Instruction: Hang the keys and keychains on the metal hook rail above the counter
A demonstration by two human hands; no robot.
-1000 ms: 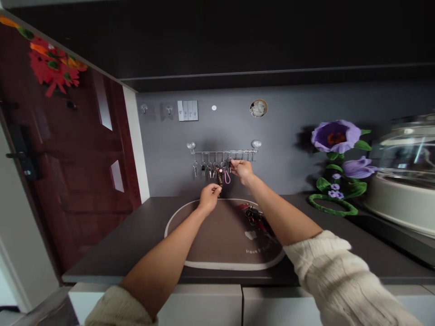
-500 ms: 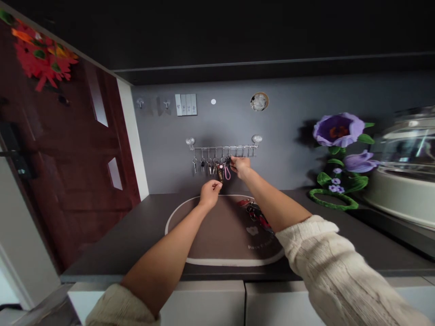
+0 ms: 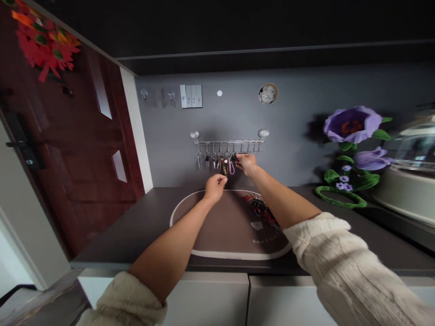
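A clear hook rail [image 3: 229, 142] on the grey wall carries several key rings and keys [image 3: 214, 161] on its left and middle hooks. From the middle hooks hangs a dark brown keychain tag [image 3: 224, 168] with light lettering. My left hand [image 3: 215, 187] pinches the tag's lower end between thumb and fingertips. Just right of it dangles a pink strap loop [image 3: 232, 168]. My right hand [image 3: 246, 163] is closed at the rail beside that loop, its fingertips by a small dark item that I cannot make out.
Below lies a brown mat [image 3: 217, 226] with a pale rim, on a dark counter [image 3: 136, 226]. A bunch of red and black key fobs [image 3: 261, 210] rests on the mat, partly behind my right forearm. Purple flowers [image 3: 353, 124] and a clear-topped appliance [image 3: 408, 185] stand at right.
The view has shifted slightly, so the rail and wall sit higher and further right. Both hands keep nearly the same places at the keys.
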